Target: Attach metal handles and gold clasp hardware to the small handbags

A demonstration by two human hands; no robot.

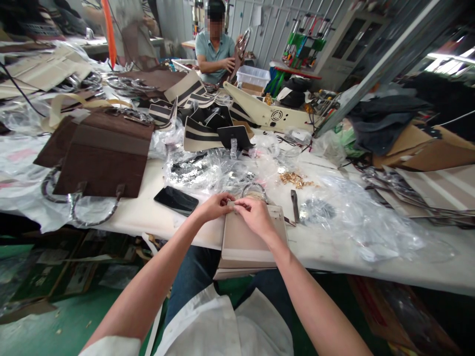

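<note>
A: What lies farthest left of the beige bag [254,237]?

B: Well to its left we have a dark brown bag [107,153], its looped handles toward us. Nearer, but apart from the beige bag, a black phone [175,200] lies flat on the white table [133,207].

A: And our hands?

B: Both are at the beige bag's far left corner. The beige bag sits right in front of us, its near end past the table's edge. Our left hand [215,206] reaches that corner from outside, fingers curled toward the thumb. Our right hand [255,213] is above the beige bag, fingers bent toward the same spot.

A: Which is nearer?

B: The right, being over it. From the left hand, the beige bag lies rightward and toward us. Its far edge runs roughly left to right; our slanted view leaves its longer side uncertain.

A: Farther right?

B: A short brown strap [294,206] just beside the beige bag, gold pieces [295,179] behind, then crumpled clear plastic [374,222].

A: What can't we make out?

B: Whether thumbs and fingers fully meet, or what they grip, if anything. Our right hand also covers part of that far edge.
</note>
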